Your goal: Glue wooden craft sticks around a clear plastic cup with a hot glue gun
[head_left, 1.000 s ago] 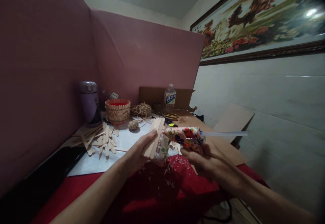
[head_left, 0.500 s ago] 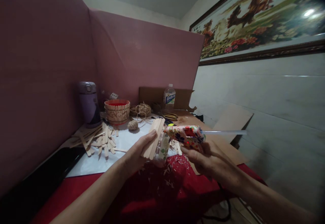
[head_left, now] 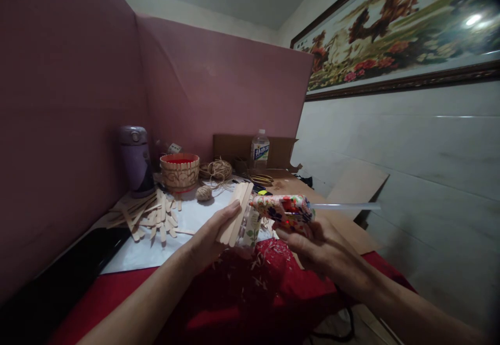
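My left hand (head_left: 216,228) is closed around a clear plastic container (head_left: 252,230) with a leaf-printed label. Several flat wooden craft sticks (head_left: 235,214) stand side by side along its left part, under my thumb. My right hand (head_left: 312,246) grips a floral-patterned hot glue gun (head_left: 283,210), pointing left. Its nozzle is close to the container's upper part, beside the rightmost stick; whether they touch I cannot tell. A long translucent glue stick (head_left: 346,207) juts from the back of the gun, and a red light glows on its body.
Loose craft sticks (head_left: 162,217) lie piled on white paper (head_left: 136,256) at left. Behind are a purple flask (head_left: 135,162), a stick-covered basket (head_left: 179,173), a twine ball (head_left: 203,194), scissors (head_left: 261,179) and a bottle (head_left: 260,152). Shavings litter the red cloth (head_left: 219,293).
The glue gun's nozzle has shifted slightly down and left along the container beside the sticks. My left hand keeps its hold on the container.
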`<control>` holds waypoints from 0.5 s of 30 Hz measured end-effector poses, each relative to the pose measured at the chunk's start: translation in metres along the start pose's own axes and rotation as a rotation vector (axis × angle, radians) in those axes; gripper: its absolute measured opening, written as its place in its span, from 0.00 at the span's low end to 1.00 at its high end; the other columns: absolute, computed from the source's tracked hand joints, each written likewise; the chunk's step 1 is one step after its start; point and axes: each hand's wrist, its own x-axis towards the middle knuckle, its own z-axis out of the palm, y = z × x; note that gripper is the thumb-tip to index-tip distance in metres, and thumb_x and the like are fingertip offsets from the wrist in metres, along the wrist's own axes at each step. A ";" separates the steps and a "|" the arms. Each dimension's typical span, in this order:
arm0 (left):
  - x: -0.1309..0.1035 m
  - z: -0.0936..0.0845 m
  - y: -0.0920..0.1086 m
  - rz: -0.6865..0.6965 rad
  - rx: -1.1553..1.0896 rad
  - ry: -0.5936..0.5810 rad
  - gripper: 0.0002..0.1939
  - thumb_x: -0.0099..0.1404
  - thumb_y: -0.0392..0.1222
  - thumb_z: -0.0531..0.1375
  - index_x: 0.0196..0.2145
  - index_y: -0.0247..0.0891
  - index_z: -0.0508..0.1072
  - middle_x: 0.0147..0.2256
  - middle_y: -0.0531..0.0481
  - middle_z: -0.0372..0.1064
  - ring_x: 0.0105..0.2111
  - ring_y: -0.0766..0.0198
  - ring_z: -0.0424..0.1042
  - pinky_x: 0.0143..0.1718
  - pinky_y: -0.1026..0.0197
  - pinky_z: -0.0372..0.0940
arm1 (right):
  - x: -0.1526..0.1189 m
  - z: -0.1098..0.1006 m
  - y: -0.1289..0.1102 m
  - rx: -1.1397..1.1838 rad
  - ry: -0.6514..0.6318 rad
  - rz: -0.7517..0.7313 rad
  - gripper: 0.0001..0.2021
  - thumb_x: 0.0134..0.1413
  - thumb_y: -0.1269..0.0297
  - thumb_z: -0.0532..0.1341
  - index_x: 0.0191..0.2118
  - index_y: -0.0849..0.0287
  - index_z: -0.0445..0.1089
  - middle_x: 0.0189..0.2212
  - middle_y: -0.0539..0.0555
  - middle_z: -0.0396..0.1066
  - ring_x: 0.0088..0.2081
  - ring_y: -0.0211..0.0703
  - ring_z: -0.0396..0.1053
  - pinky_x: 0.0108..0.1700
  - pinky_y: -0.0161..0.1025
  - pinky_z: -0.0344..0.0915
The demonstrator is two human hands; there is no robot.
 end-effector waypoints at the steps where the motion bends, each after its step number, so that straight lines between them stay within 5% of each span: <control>1: 0.000 -0.001 0.000 -0.004 -0.006 -0.011 0.24 0.63 0.54 0.55 0.45 0.30 0.72 0.31 0.39 0.71 0.26 0.59 0.70 0.24 0.60 0.68 | 0.000 0.000 0.000 -0.003 -0.002 0.000 0.20 0.53 0.50 0.60 0.21 0.57 0.55 0.14 0.42 0.52 0.16 0.29 0.49 0.17 0.30 0.46; 15: 0.000 -0.002 -0.001 -0.016 -0.029 -0.002 0.24 0.63 0.54 0.55 0.47 0.31 0.72 0.33 0.39 0.73 0.27 0.59 0.72 0.25 0.59 0.69 | 0.003 -0.004 0.003 -0.040 0.028 0.016 0.22 0.56 0.49 0.58 0.21 0.57 0.53 0.14 0.43 0.50 0.17 0.30 0.47 0.18 0.31 0.45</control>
